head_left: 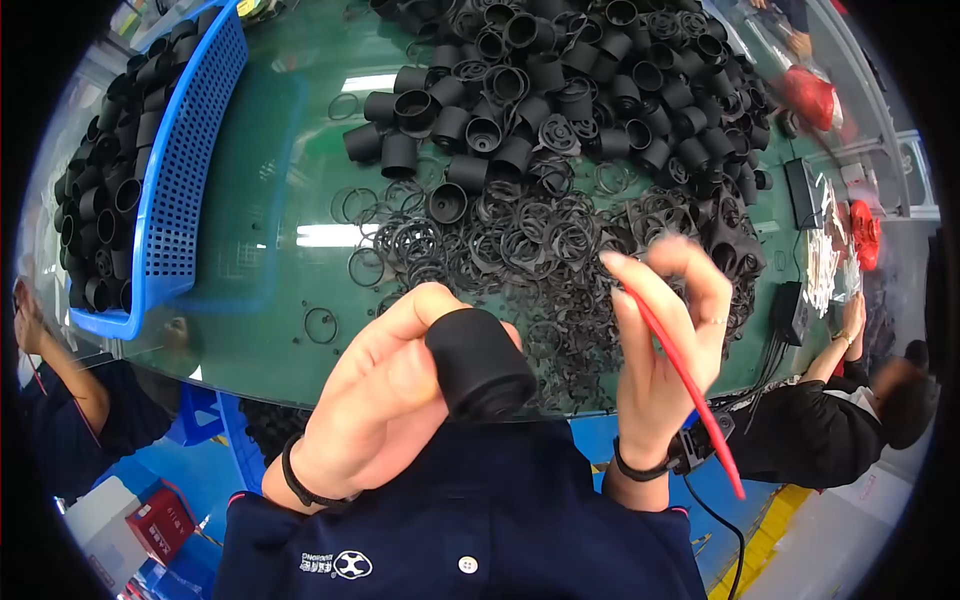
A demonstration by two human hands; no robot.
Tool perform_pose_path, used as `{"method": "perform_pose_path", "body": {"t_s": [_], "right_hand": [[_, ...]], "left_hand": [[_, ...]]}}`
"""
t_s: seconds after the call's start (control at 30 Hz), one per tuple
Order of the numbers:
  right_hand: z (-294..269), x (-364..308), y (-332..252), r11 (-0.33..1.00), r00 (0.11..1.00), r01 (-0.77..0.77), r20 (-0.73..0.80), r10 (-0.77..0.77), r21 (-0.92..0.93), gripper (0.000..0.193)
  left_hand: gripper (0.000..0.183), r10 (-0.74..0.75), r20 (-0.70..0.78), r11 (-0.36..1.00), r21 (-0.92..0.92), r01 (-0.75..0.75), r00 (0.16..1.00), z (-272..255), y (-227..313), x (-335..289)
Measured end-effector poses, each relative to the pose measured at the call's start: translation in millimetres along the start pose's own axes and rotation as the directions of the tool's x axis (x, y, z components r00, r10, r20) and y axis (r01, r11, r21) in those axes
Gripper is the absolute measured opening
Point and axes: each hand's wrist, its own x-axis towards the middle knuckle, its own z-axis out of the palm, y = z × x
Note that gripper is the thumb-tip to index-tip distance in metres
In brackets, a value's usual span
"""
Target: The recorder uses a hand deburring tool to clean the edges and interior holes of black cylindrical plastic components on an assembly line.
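Between the thumb and fingers of my left hand (375,385) is a black rubber cup-shaped part (480,362), tilted so that its ringed end points down and to the right. My right hand (670,335), raised to the right and apart from the part, pinches a slim red-handled tool (690,385). Its handle slants down past my wrist, and its tip is too small to make out. Beyond both hands, many thin black rings and trimmed scraps (540,235) lie loose on the green table (265,180).
A large heap of black rubber cups (560,75) covers the far middle. At left stands a blue perforated basket (190,170) full of similar cups. Small black boxes with cables (790,312) sit at the right edge. Other people work at left and right (835,420).
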Motion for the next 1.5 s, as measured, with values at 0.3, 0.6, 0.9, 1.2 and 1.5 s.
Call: {"method": "perform_pose_path", "body": {"t_s": [0.3,0.6,0.9,1.2,1.5], "right_hand": [[-6,-1,-21,0.752,0.923,0.252,0.082,-0.376,0.609,0.032],[3,10,-25,0.749,0.857,0.432,0.030,-0.514,0.502,0.030],[7,11,-23,0.765,0.839,0.514,-0.042,-0.542,0.389,0.027],[9,4,-30,0.775,0.779,0.627,-0.054,-0.625,0.078,0.024],[6,8,0,0.880,0.999,-0.011,0.021,0.024,-0.475,0.028]], "left_hand": [[0.050,0.002,-0.118,0.985,0.170,0.018,0.993,5,5,-2],[0.028,-0.020,-0.012,0.979,-0.201,0.017,1.000,-5,0,-7],[0.026,-0.038,-0.059,0.972,-0.232,0.023,0.998,1,0,-7],[0.025,-0.081,-0.156,0.988,-0.146,0.058,0.985,4,1,-11],[0.051,-0.047,-0.103,0.998,0.033,0.051,0.994,6,5,-3]]}}
